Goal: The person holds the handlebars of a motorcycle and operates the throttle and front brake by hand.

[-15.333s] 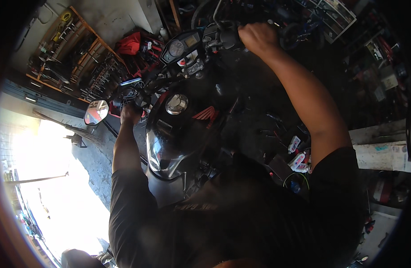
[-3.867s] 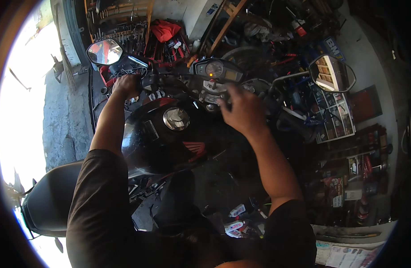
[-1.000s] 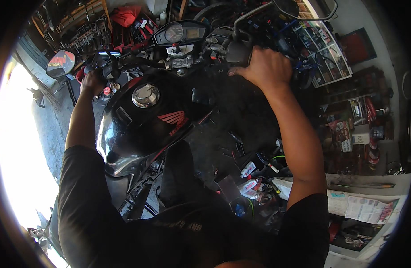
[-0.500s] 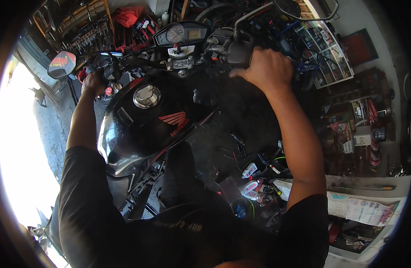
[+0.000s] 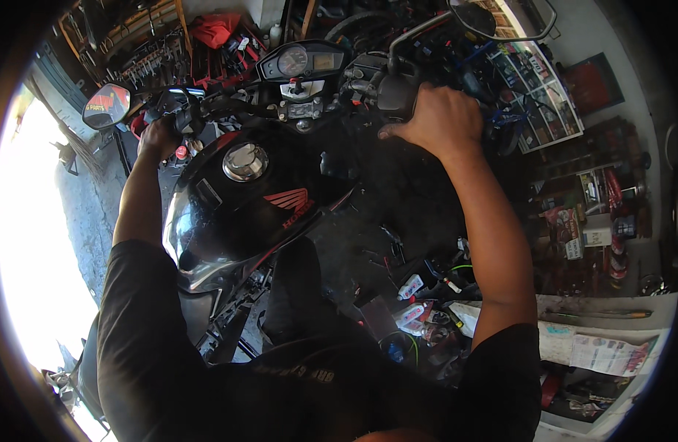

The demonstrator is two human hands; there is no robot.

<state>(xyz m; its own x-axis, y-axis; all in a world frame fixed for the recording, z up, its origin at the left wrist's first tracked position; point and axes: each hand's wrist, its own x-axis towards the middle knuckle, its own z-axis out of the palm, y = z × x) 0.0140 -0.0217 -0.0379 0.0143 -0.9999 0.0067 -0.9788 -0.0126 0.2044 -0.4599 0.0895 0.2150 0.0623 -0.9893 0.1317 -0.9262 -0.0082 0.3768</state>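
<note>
A black motorcycle with a red wing emblem on its fuel tank stands in front of me, slightly left. My left hand is wrapped round the left handlebar grip, close to the control levers. On the other side, my right hand closes over the right grip, which it mostly hides; the thumb sticks out toward the tank. Between the hands sit the instrument cluster, the key area with a white-grey panel, and the silver fuel cap. Both arms are stretched forward.
A round-cornered mirror stands at left, another mirror at upper right. Tools hang on a rack at the back left. Bottles and loose tools litter the dark floor at right, near a glass cabinet and a shelf.
The motorcycle's front has shifted very slightly right and down in the picture. Both hands keep their hold on the grips; the right thumb sits a little lower.
</note>
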